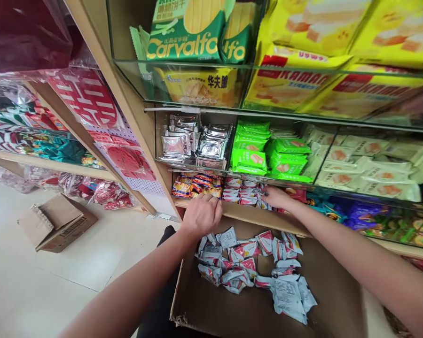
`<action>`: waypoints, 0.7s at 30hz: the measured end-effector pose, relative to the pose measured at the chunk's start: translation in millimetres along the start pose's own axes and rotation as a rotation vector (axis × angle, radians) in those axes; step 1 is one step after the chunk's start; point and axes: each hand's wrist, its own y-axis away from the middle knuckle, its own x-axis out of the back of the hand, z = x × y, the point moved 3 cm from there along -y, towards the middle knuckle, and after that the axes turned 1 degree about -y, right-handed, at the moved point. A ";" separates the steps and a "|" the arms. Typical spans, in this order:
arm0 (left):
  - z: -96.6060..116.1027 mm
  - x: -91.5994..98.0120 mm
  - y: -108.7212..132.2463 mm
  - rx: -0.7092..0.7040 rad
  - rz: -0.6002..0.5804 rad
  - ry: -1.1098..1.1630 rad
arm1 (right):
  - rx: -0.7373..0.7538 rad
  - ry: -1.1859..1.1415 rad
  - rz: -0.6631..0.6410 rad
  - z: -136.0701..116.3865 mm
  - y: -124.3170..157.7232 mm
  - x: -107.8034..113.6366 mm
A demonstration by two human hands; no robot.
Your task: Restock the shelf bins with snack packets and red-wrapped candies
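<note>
My left hand [201,215] is closed, its fingers curled over the back flap [264,219] of an open cardboard box [232,317]. Inside that box lie several small pink and white snack packets [243,251], some with their pale printed backs up. My right hand [279,198] reaches past the flap into the lowest shelf compartment. Its fingers are bent around a packet at the right side of a stack of pink and white packets [240,191]; the fingertips are partly hidden. Orange snack packets [197,184] fill the compartment to the left of that stack.
Above, glass-fronted shelves hold silver packets [176,143], green packets [250,157], cream packets [370,150] and larger yellow bags [292,80]. Purple packets [364,213] lie at the lower right. A smaller cardboard box [68,227] stands on the floor at left, near red packaged goods [123,157].
</note>
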 end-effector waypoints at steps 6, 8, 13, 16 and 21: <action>1.6 0.0 0.1 0.014 0.004 -0.023 | 0.065 0.060 -0.158 -8.3 6.6 -2.5; 1.1 0.3 -0.2 0.009 -0.004 -0.028 | 0.087 0.063 -0.175 -15.0 5.2 4.2; -0.2 -0.1 -0.3 -0.008 -0.012 -0.016 | 0.257 -0.041 -0.064 -38.4 64.1 28.9; -0.6 -1.8 -0.9 -0.001 -0.006 -0.027 | 0.503 -0.183 0.279 -57.5 145.3 24.6; 1.3 -1.0 -1.8 -0.024 0.012 -0.046 | 0.653 -0.191 0.008 -79.4 217.7 -76.1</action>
